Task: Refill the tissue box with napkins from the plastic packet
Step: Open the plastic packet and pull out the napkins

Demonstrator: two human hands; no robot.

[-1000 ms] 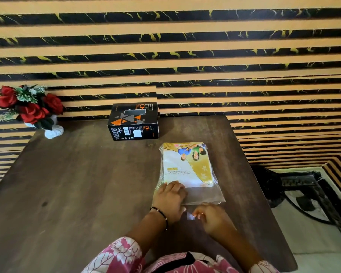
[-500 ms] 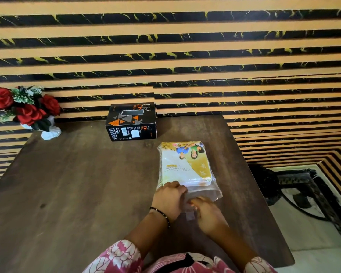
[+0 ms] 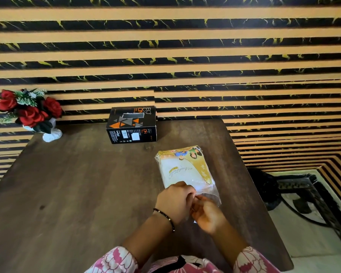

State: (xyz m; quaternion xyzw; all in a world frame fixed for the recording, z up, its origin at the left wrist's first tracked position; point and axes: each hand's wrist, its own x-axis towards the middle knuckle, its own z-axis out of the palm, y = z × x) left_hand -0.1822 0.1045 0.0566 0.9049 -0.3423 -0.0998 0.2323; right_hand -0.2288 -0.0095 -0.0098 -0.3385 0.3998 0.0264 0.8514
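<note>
A clear plastic packet (image 3: 187, 170) of white napkins with a yellow printed label lies flat on the dark wooden table (image 3: 77, 184), right of centre. My left hand (image 3: 174, 201) grips the packet's near open end, fingers curled on the plastic. My right hand (image 3: 207, 215) pinches the same loose clear flap just beside it. The black tissue box (image 3: 132, 125) with orange and grey triangles stands at the table's far edge against the wall, apart from both hands, its top slot facing up.
A white vase of red roses (image 3: 31, 113) stands at the far left corner. A striped orange and black wall runs behind the table. Right of the table's edge, a dark metal stand (image 3: 295, 190) sits on the pale floor.
My right hand has moved up and left to meet my left hand at the packet's near flap. The packet has shifted slightly.
</note>
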